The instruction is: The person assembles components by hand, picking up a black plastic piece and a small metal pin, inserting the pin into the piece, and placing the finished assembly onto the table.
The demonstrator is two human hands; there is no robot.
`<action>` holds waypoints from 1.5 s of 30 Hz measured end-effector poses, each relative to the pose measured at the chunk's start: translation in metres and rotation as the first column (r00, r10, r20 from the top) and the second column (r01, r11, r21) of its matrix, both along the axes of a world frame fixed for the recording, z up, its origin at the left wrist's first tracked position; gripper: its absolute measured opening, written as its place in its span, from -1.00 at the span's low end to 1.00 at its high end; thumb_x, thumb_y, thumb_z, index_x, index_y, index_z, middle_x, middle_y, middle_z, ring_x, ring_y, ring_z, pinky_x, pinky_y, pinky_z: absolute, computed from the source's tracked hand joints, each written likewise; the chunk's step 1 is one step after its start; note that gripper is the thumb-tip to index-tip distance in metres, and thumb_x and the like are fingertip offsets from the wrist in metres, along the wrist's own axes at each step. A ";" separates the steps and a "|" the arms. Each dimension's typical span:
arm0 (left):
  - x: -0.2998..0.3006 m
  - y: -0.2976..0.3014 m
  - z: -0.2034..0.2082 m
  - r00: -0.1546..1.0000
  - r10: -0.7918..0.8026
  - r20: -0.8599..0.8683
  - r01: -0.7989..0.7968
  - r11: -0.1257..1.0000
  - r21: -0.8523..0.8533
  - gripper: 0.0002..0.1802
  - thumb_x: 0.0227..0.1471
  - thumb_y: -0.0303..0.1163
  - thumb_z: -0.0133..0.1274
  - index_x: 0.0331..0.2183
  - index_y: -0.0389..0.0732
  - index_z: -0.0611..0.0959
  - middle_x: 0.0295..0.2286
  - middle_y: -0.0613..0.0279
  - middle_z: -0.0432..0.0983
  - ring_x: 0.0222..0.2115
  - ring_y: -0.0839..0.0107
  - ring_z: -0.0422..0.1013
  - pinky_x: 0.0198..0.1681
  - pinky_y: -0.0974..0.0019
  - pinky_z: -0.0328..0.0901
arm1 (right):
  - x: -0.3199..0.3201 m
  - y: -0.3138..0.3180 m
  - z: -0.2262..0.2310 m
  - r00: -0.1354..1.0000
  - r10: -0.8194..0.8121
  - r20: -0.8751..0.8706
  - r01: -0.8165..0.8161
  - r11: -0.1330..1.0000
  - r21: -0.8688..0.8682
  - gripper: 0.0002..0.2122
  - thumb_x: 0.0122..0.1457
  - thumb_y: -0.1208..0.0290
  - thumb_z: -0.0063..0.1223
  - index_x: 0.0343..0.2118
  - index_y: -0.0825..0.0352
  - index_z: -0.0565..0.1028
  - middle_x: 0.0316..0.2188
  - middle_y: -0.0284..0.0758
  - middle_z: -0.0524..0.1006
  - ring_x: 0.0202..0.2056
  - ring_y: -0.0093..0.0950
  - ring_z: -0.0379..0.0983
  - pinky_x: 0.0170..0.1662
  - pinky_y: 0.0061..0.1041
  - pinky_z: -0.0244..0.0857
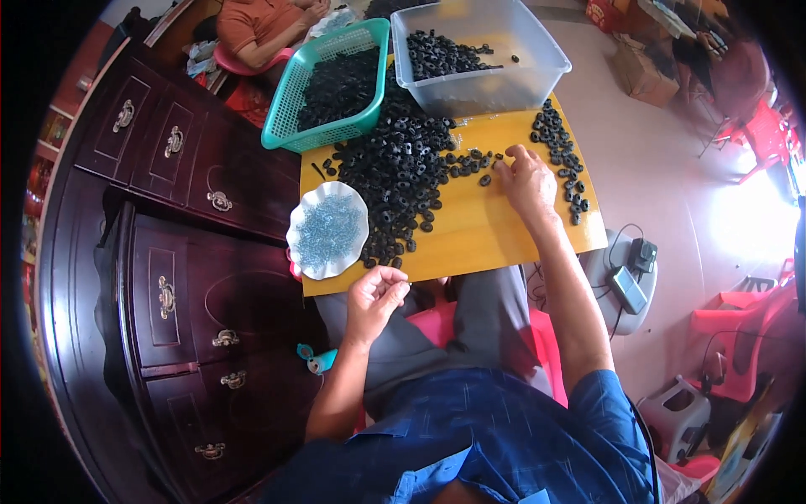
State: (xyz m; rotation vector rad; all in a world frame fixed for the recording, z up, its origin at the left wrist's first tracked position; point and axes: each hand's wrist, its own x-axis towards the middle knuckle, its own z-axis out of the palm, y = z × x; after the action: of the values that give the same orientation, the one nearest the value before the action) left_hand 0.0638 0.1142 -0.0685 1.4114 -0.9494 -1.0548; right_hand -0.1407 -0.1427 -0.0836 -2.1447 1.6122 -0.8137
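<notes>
My left hand (378, 301) is at the table's near edge, thumb and forefinger pinched together; what they hold, if anything, is too small to name. Over the right part of the table, my right hand (531, 181) has its fingers curled, with a small black plastic part (499, 156) at the fingertips. To its left a big heap of black oval parts (403, 164) with holes covers the table's middle. A white scalloped dish (295, 237) full of tiny clear-blue pins (329, 228) stands beside the heap, near my left hand.
At the back of the yellow table (487, 239) stand a green basket (270, 134) and a clear plastic bin (483, 97), both with black parts. More parts (562, 155) line the right edge. Dark wooden drawers (168, 252) rise on the left. Another person (260, 34) sits beyond the table.
</notes>
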 end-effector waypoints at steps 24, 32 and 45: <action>0.006 0.030 -0.012 0.991 0.020 -0.129 -0.027 0.998 -0.053 -0.92 0.10 -0.50 0.14 -0.32 -0.28 0.59 -0.48 0.38 0.54 -0.55 0.70 0.38 -0.46 0.57 0.33 | 0.011 0.078 0.030 0.529 0.220 0.819 -0.494 0.865 0.087 -0.88 0.16 0.61 0.09 -0.25 0.32 0.45 -0.40 -0.44 0.47 -0.43 -0.66 0.40 -0.29 -0.65 0.36; -0.002 0.011 0.020 0.982 0.135 -0.129 -0.157 0.971 -0.182 -0.91 0.11 -0.48 0.14 -0.30 -0.26 0.59 -0.46 0.41 0.50 -0.50 0.69 0.38 -0.43 0.58 0.32 | 0.047 0.151 0.028 0.264 0.080 0.961 -0.919 0.322 0.226 -0.78 0.24 0.47 0.10 -0.08 0.30 0.43 -0.28 -0.47 0.51 -0.35 -0.68 0.45 -0.29 -0.66 0.38; -0.019 0.001 0.043 0.989 0.143 -0.024 -0.144 0.955 -0.259 -0.90 0.14 -0.45 0.14 -0.30 -0.25 0.60 -0.44 0.43 0.50 -0.50 0.72 0.38 -0.44 0.60 0.28 | 0.038 0.152 0.021 0.235 -0.018 0.972 -0.925 0.304 0.230 -0.81 0.22 0.38 0.16 -0.14 0.26 0.48 -0.36 -0.52 0.55 -0.42 -0.76 0.41 -0.45 -0.81 0.18</action>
State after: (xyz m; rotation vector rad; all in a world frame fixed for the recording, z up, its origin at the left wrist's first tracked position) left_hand 0.0444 0.1153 -0.0254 1.2381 -0.9299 -0.7933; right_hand -0.1028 0.0093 -0.0621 -0.9632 0.2875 -0.4940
